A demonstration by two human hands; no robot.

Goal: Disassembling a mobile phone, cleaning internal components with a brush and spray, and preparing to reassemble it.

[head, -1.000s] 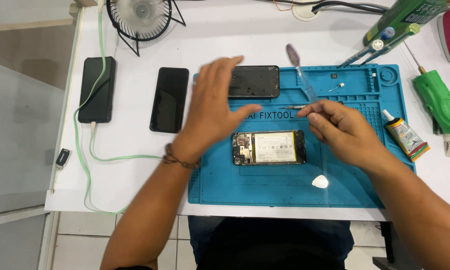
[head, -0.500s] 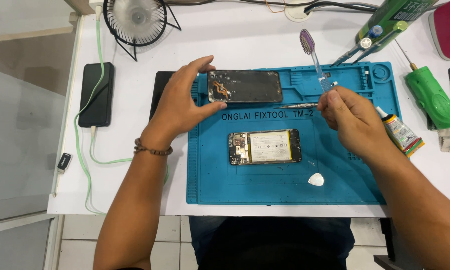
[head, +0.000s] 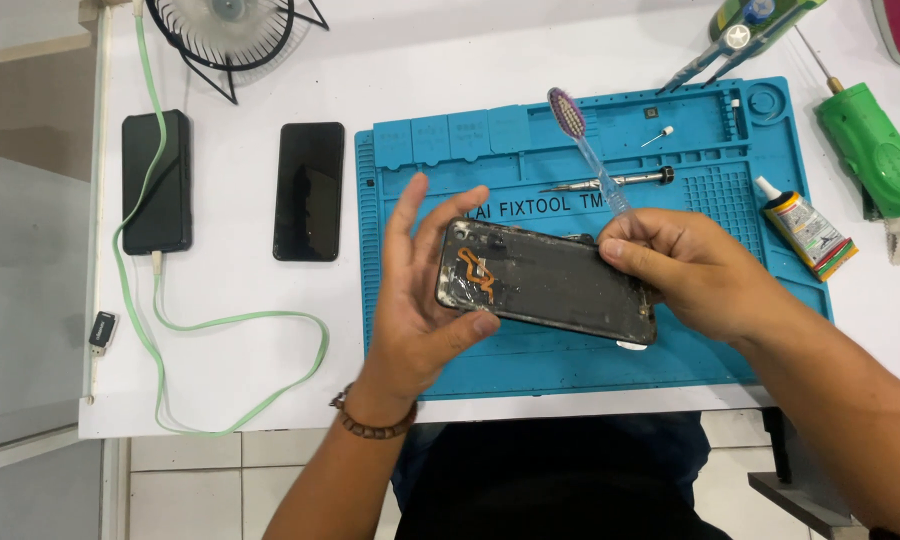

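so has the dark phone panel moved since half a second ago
Yes. The dark phone panel came off the top of the blue mat toward the person, now held in both hands above the mat's middle.

Between my hands: a dark grey phone panel (head: 550, 283) with an orange ribbon, over a blue mat (head: 570, 360); purple-headed toothbrush (head: 585, 150) above.
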